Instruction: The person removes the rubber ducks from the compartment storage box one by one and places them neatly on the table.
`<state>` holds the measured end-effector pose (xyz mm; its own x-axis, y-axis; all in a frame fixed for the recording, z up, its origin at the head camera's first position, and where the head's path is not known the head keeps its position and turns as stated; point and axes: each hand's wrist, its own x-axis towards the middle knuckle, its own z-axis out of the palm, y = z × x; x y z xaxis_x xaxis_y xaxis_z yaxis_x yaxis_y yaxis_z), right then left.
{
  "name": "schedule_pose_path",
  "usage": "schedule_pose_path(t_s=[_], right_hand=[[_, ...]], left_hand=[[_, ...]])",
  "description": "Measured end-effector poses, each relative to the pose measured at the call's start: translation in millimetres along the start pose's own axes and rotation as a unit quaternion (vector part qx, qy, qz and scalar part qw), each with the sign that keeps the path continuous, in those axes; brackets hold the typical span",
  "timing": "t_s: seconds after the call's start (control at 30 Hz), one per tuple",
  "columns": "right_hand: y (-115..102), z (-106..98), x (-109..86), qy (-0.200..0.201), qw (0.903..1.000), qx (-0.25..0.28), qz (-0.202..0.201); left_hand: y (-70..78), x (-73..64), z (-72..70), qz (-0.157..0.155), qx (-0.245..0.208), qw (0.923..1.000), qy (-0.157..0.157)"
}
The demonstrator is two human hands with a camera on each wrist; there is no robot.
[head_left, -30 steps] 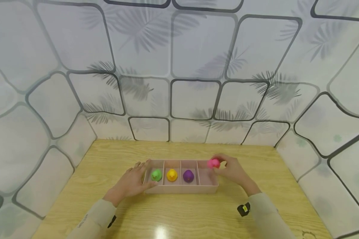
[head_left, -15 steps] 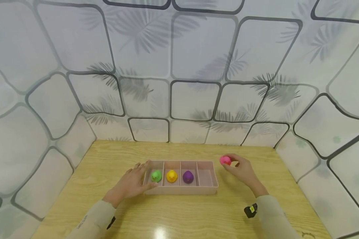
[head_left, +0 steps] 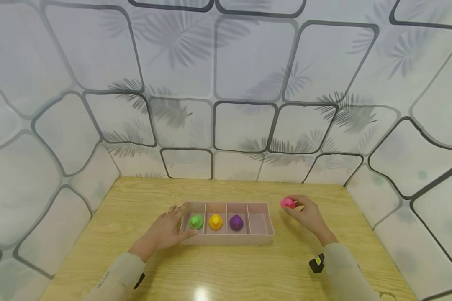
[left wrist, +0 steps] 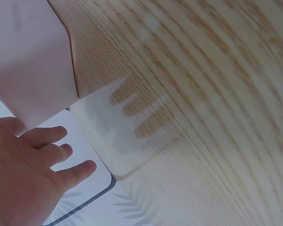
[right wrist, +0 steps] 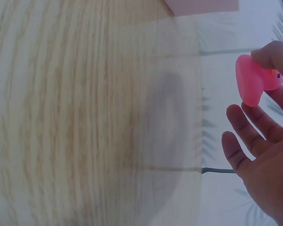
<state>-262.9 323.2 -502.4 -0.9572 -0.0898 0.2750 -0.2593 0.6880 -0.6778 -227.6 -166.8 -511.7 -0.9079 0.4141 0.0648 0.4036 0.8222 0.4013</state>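
A pink box (head_left: 227,239) with a row of compartments lies on the table. From left to right it holds a green rubber duck (head_left: 196,222), a yellow duck (head_left: 216,221) and a purple duck (head_left: 236,223); the rightmost compartment is bare. My left hand (head_left: 167,228) rests on the box's left end, fingers spread along its edge and thumb at the front rim. Off the box's right end, my right hand (head_left: 307,213) pinches a pink rubber duck (right wrist: 250,80) between thumb and fingers. In the right wrist view the duck shows clear of the table surface.
The light wooden table (head_left: 226,271) extends around the box. A patterned wall covering (head_left: 245,125) with leaf prints encloses the back and both sides. Dark wrist devices (head_left: 317,264) sit by the sleeves.
My right hand has carried the pink duck from above the box's rightmost compartment out to the right, past the box's end. The left hand has stayed on the box.
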Motion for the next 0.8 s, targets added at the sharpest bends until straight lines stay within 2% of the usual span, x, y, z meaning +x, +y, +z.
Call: schedule_pose_path(t_s=[0.37, 0.57, 0.8], right_hand=[[11, 7, 3.3, -0.018, 0.9992, 0.013, 0.032], [14, 12, 5.4, -0.025, 0.9991, 0.015, 0.030], [18, 20, 8.8, -0.039, 0.9987, -0.016, 0.027]], left_hand=[[-0.3, -0.4, 2.6, 0.002, -0.002, 1.0000, 0.008], [0.0, -0.5, 2.6, 0.004, -0.004, 1.0000, 0.007], [-0.3, -1.1, 2.7, 0.002, -0.006, 1.0000, 0.007]])
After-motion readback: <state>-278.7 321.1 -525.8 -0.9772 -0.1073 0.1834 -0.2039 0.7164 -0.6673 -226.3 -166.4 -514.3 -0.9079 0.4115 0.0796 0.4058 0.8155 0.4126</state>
